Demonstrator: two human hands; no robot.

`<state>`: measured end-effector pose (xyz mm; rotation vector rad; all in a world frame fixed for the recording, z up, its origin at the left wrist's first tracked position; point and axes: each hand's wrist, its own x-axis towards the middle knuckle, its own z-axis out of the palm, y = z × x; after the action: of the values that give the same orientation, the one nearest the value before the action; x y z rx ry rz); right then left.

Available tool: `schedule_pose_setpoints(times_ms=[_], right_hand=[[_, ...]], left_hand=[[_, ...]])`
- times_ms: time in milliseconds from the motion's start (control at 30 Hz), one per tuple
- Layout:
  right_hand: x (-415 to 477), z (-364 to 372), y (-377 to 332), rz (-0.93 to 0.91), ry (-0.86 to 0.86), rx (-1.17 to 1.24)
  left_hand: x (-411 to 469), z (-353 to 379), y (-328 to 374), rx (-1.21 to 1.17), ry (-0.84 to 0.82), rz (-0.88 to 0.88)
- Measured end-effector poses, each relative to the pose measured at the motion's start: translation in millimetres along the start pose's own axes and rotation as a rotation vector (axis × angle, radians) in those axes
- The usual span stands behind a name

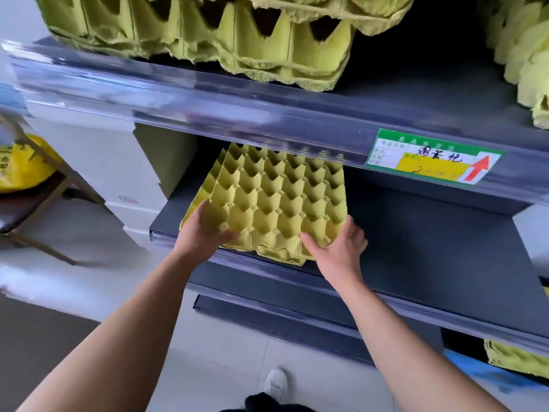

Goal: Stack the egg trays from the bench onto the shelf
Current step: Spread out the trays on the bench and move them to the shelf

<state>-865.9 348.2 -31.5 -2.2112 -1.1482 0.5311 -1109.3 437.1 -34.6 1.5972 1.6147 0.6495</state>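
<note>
Starting at your far left, a yellow plastic bag point(17, 166) sits on a wooden-framed seat, blurred. Just right of it, white cardboard boxes point(124, 173) are piled against the shelving. Your left grip point(208, 226) lies over the near-left corner of the yellow moulded-pulp egg tray point(276, 200), with the fingers curled round that corner and the thumb stretched along the top. The tray lies flat, cups up, on the dark grey metal shelf point(421, 233). Its near edge sits at the shelf's front lip, and a second pulp layer peeks out along its left side. Above it, on the upper shelf board point(267, 93), stands a stack of yellow-green pulp trays point(208, 37). Your right grip point(338, 245) clamps the tray's near-right corner, thumb on top and fingers wrapped against the right edge. Further right, a green and yellow price label with a red arrow point(433, 159) is tucked into the upper shelf's clear front strip. At the lower right, another low pile of yellow trays point(517, 361) rests on the bottom level.
</note>
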Motion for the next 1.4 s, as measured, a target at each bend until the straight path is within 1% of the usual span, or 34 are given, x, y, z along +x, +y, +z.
schedule_pose_setpoints(times_ms=[200,300,433,500,600,767,867,933,1000,1067,1100,1200,1300,1400], right_hand=[[6.2,7.7,-4.2,-0.001,0.018,-0.041],[3.8,9.7,-8.2,0.008,0.040,-0.025],[0.4,18.0,-16.9,0.024,0.062,-0.014],[-0.6,23.7,-20.3,0.040,0.060,-0.041],[-4.8,29.3,-20.4,0.084,0.025,-0.125],[-7.4,28.3,-20.1,0.137,-0.038,-0.140],[-10.5,25.4,-23.6,0.149,-0.044,-0.177],[-15.6,21.4,-24.7,0.119,-0.011,-0.202],[-24.6,15.4,-23.9,0.062,0.051,-0.244],[-36.9,6.0,-22.0,0.004,0.110,-0.286],[-43.7,0.2,-20.3,-0.020,0.135,-0.300],[-65.8,-19.3,-9.6,-0.075,0.180,-0.348],[-88.3,-41.8,13.0,-0.110,0.245,-0.425],[-110.4,-72.3,42.7,-0.076,0.304,-0.479]], left_hand=[[14.6,1.3,-9.5,-0.053,-0.035,-0.011],[18.1,-8.4,-9.0,-0.132,-0.042,0.060],[32.4,-20.9,-10.3,-0.196,-0.117,0.147],[40.9,-21.6,-15.7,-0.127,-0.157,0.127],[43.0,-18.3,-27.1,0.091,-0.220,0.067],[39.9,-18.3,-34.0,0.303,-0.202,0.020],[36.7,-17.9,-33.2,0.384,-0.199,0.032],[35.0,-20.6,-30.3,0.434,-0.176,0.081],[29.8,-23.5,-23.8,0.520,-0.111,0.145],[18.8,-23.3,-10.9,0.579,-0.037,0.257],[11.5,-20.7,-2.6,0.590,-0.029,0.326],[-13.3,-2.8,23.4,0.636,-0.118,0.530],[-40.2,27.1,50.8,0.642,-0.210,0.668],[-68.1,62.9,79.3,0.626,-0.271,0.787]])
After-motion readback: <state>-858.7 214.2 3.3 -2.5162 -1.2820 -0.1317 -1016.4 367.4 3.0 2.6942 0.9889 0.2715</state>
